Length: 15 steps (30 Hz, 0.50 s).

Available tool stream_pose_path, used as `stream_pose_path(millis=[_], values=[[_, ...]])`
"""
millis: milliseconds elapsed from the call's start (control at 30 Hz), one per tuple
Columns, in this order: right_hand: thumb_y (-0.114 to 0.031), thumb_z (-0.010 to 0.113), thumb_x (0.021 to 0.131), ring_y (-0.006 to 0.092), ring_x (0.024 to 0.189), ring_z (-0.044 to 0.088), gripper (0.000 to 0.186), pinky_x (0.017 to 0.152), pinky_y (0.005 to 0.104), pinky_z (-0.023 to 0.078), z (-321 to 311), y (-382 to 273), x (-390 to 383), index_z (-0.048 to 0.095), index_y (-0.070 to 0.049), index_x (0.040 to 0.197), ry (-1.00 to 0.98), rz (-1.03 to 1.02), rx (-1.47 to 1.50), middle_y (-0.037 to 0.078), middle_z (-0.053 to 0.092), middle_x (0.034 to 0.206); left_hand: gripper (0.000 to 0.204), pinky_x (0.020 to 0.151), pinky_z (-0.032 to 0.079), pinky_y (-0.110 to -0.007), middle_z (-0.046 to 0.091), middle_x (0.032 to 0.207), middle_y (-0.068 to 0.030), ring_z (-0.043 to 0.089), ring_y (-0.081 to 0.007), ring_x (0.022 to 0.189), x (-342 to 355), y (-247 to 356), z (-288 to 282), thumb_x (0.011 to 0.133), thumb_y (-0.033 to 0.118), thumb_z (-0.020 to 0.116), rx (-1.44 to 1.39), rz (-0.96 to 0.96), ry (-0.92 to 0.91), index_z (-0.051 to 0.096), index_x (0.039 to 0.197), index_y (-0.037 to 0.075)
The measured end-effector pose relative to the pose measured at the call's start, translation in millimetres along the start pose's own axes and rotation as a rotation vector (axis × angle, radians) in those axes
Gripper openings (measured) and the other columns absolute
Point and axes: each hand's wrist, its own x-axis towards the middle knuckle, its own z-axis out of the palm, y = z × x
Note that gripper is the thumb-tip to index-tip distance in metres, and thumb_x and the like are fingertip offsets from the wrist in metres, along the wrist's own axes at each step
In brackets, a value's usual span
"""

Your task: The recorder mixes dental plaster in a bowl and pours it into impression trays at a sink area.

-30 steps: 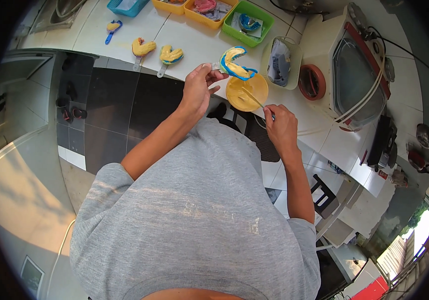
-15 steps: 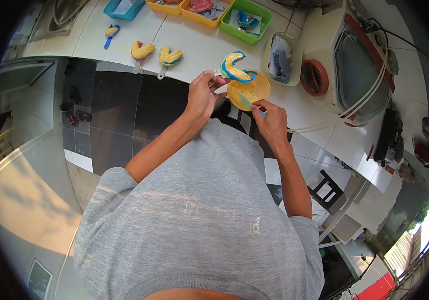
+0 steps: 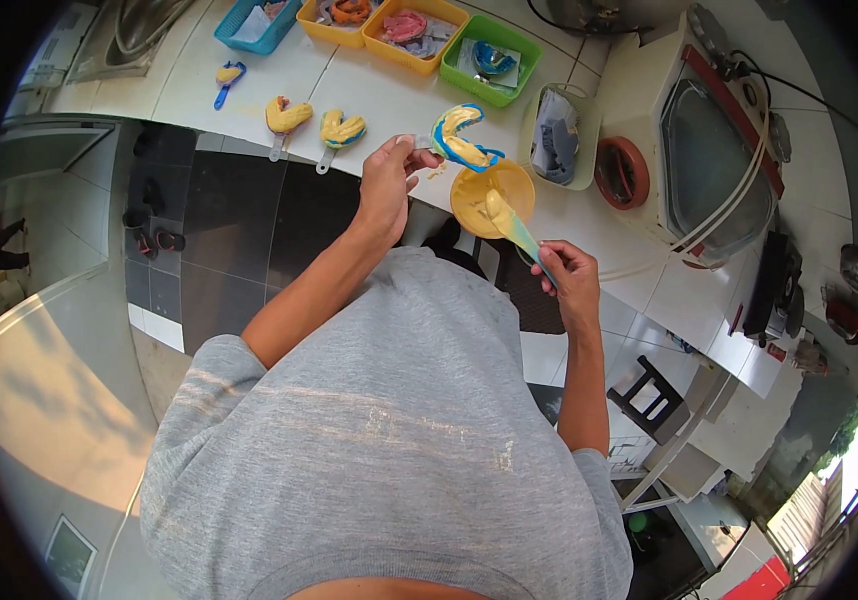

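My left hand [image 3: 392,185] is closed on the handle of a U-shaped tray [image 3: 461,138], lined with blue material and yellow paste, held above a yellow mixing bowl [image 3: 471,200]. My right hand [image 3: 567,275] grips a pale green spatula [image 3: 519,233], its blade loaded with a lump of yellow paste at the bowl. On the white tiled counter [image 3: 209,105] to the left lie two handled trays [image 3: 342,129] [image 3: 287,117] filled with yellow material, and a small blue-handled tray [image 3: 227,78].
Blue [image 3: 248,42], yellow and green baskets [image 3: 461,86] line the counter's back, near a pale container [image 3: 539,165] with grey pieces. A bulky machine [image 3: 659,120] with hoses stands at the right; a sink [image 3: 127,55] is at the left. A black stool [image 3: 644,400] stands below.
My right hand has moved right and down, and the spatula now shows a lump of yellow paste on its blade. My left hand shifted slightly with the tray, still held over the bowl.
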Motion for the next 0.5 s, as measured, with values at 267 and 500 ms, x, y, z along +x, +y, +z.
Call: stream_pose_path(millis=[267,500], values=[[-0.010,0.069,0.086,0.0075,0.059,0.056,0.017,0.054,0.0233,0.046,-14,-93,-39,0.068,0.002,0.097,0.135,-0.431,-0.297,0.006,0.067,0.076,0.024,0.078,0.035,-0.028,0.064,0.075,-0.0010,0.058,-0.0094,0.082,0,13,14,0.098,0.025,0.043,0.016,0.008,-0.136,0.058,0.085,0.011],[-0.002,0.071,0.078,0.0132,0.054,0.057,0.017,0.050,0.0253,0.046,11,-125,-44,0.070,-0.004,0.095,0.262,-0.886,-0.928,0.006,0.063,0.073,0.026,0.090,0.044,-0.029,0.064,0.072,-0.0058,0.060,-0.0132,0.076,-4,14,28,0.098,0.018,0.043,-0.048,0.063,-0.189,0.059,0.085,0.003]])
